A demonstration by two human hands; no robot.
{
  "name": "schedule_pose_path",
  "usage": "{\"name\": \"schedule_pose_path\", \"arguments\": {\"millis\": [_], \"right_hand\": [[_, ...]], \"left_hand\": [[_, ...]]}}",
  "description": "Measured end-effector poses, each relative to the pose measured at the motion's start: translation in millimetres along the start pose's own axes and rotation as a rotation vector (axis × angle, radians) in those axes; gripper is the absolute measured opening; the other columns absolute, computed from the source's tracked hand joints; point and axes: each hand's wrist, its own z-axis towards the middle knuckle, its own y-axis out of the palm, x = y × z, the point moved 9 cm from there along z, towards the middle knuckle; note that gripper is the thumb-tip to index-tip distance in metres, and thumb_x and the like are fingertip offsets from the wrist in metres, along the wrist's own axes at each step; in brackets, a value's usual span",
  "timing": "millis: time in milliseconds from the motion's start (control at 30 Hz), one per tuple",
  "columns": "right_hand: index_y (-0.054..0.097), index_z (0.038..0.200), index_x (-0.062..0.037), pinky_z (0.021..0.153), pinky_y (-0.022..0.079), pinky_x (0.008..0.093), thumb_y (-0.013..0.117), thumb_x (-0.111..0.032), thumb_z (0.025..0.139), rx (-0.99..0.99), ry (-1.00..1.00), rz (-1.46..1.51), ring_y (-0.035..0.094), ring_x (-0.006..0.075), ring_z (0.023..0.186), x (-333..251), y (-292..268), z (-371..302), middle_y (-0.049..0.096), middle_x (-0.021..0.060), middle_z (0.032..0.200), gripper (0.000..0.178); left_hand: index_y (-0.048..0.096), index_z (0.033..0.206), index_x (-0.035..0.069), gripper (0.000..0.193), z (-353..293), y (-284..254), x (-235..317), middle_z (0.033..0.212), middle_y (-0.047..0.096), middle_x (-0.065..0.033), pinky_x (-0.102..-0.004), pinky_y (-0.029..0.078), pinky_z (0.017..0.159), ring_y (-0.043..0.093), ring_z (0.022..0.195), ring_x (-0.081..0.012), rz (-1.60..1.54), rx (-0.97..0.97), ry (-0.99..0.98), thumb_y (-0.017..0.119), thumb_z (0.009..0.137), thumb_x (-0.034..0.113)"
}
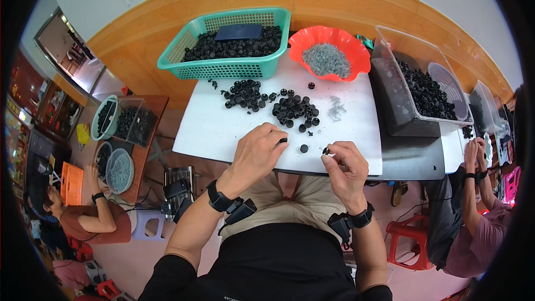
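Observation:
At the near edge of the white work surface, my left hand is closed, its thumb and fingertips pinching a small black round plastic cap. My right hand also pinches, with a small black plastic piece at its fingertips; its exact shape is too small to tell. Between the two hands a single black cap lies on the white sheet. Just beyond them sits a loose pile of black round caps, with a second pile of black parts to its left.
A green basket of black parts stands at the far left. Beside it, a red scalloped bowl holds small translucent pieces, some scattered on the sheet. A clear bin is at right. Co-workers sit on both sides.

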Motion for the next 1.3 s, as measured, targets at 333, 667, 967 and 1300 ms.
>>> {"name": "schedule_pose_path", "arguments": {"millis": [333, 667, 967, 1300], "right_hand": [[0.07, 0.105, 0.0006, 0.054, 0.049, 0.0222, 0.078, 0.001, 0.084, 0.019, 0.023, 0.028, 0.06, 0.0103, 0.064, 1.8, -1.9, 0.1, 0.067, 0.0115, 0.098, 0.023], [0.07, 0.105, 0.0007, 0.055, 0.049, 0.0223, 0.078, 0.001, 0.084, 0.019, 0.046, 0.042, 0.06, 0.0103, 0.065, 3.9, -1.7, -0.8, 0.067, 0.0113, 0.098, 0.023], [0.07, 0.105, 0.0004, 0.055, 0.048, 0.0224, 0.079, 0.0, 0.083, 0.021, 0.041, 0.032, 0.059, 0.01, 0.064, 3.8, -1.0, -1.2, 0.067, 0.0106, 0.097, 0.023], [0.071, 0.105, 0.0001, 0.055, 0.049, 0.0221, 0.079, 0.0, 0.083, 0.021, 0.056, 0.048, 0.06, 0.0099, 0.065, 7.1, 0.0, -2.2, 0.067, 0.0111, 0.098, 0.023]], "left_hand": [[0.071, 0.11, -0.002, 0.023, -2.7, -9.0, -6.6, 0.106, 0.071, -0.0159, -0.0326, 0.056, 0.075, 0.071, 0.087, -0.0272, -0.175, 0.073, -0.064, 0.071, 0.088, 0.003], [0.07, 0.118, -0.004, 0.024, -14.2, 3.9, -27.2, 0.105, 0.072, -0.0103, -0.0288, 0.057, 0.081, 0.069, 0.09, -0.0152, -0.67, 0.075, -0.266, 0.066, 0.095, -0.001], [0.066, 0.119, -0.007, 0.027, -22.1, 17.1, -36.1, 0.104, 0.072, -0.0123, -0.0298, 0.06, 0.085, 0.072, 0.09, -0.0164, -1.114, 0.034, -0.423, 0.07, 0.093, -0.001], [0.066, 0.117, -0.006, 0.026, -27.0, 24.0, -32.4, 0.102, 0.072, -0.0132, -0.0297, 0.061, 0.084, 0.072, 0.089, -0.0169, -1.253, 0.046, -0.479, 0.07, 0.092, -0.001]]}}
